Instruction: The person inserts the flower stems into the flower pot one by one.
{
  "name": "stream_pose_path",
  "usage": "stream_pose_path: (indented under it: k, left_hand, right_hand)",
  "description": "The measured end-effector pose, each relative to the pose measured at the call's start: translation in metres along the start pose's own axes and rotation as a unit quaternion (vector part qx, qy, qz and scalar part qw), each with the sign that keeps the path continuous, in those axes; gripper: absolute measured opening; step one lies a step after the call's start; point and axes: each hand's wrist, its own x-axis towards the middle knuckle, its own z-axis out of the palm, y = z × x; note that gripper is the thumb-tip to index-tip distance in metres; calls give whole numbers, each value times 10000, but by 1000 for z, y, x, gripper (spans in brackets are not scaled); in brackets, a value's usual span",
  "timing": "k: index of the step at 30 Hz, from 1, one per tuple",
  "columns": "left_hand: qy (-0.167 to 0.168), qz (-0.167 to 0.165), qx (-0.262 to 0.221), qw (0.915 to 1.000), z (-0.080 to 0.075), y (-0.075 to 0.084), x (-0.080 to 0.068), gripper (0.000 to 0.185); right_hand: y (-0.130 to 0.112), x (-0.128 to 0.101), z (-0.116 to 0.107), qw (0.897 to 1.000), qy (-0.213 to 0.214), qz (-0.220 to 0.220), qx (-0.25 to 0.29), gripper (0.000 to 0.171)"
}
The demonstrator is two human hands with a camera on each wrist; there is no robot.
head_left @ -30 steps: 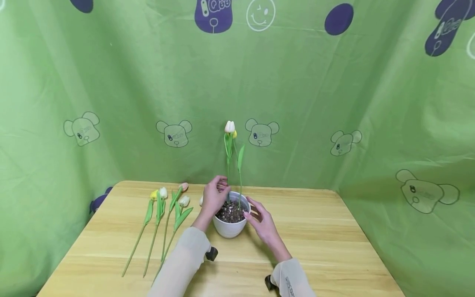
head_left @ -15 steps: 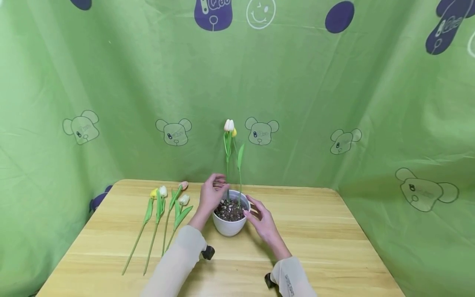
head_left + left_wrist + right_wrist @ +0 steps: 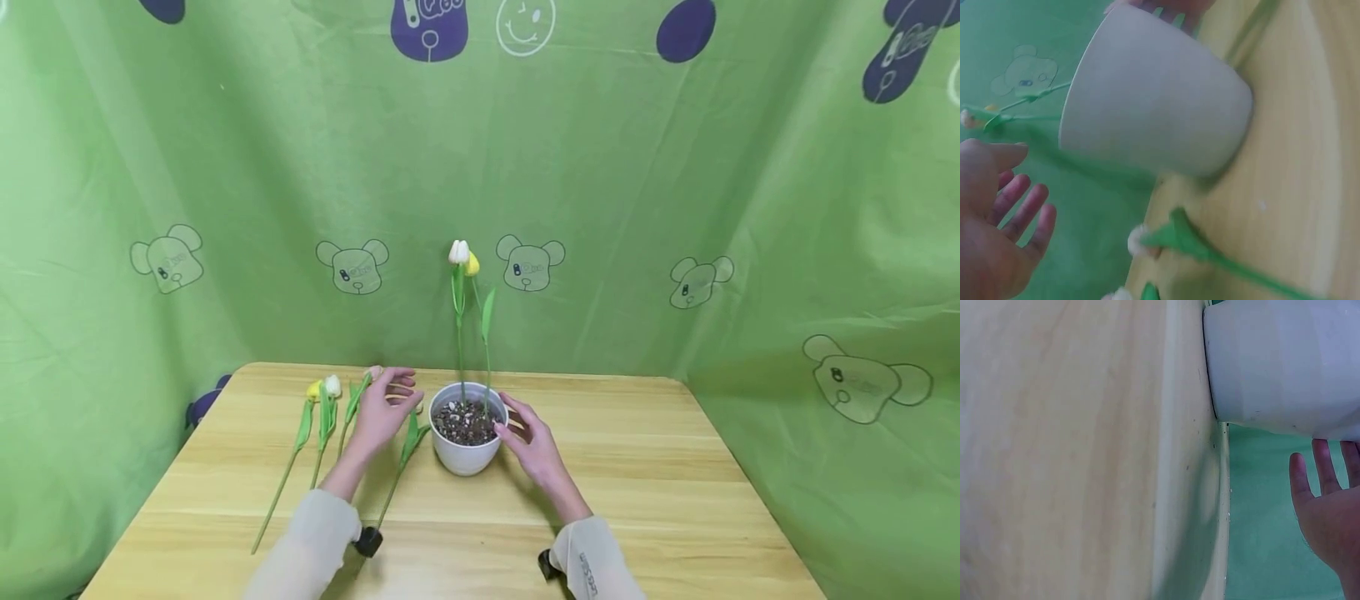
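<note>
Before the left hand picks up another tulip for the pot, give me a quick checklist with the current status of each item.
1. Left hand free, fingers spread: ok.
2. Loose tulips lying on the table beside that hand: ok.
3. White pot upright: ok.
4. Right hand beside the pot; contact: cannot tell.
5. Two planted tulips standing upright: ok.
6. Open soil for another stem: ok.

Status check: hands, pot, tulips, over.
Left hand open above loose artificial tulips on wooden table. Right hand open beside white plastic pot. Two tulips upright in pot. Nothing blocking.
</note>
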Motion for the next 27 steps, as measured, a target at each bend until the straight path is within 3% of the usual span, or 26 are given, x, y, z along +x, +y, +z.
stream_pose_path:
  k: [10,15,20,27]
  left_hand:
    - [-20,-299,397,9988,-73,-21,-45,46]
    - [181,-457,617,9969,-105,-30,-66,47]
    - [333,-546,790,9948,-128,-34,-79,48]
    - [261,-728,1315,9883,-151,-47,-93,48]
  right_hand:
    - [-2,0,-1,9999,13,101,-76,59]
    - [-2,1,2,9998,8,159,-87,59]
    - [0,0,2,9997,47,201,-137,59]
    - [-2,0,0,9997,-39,240,-85,59]
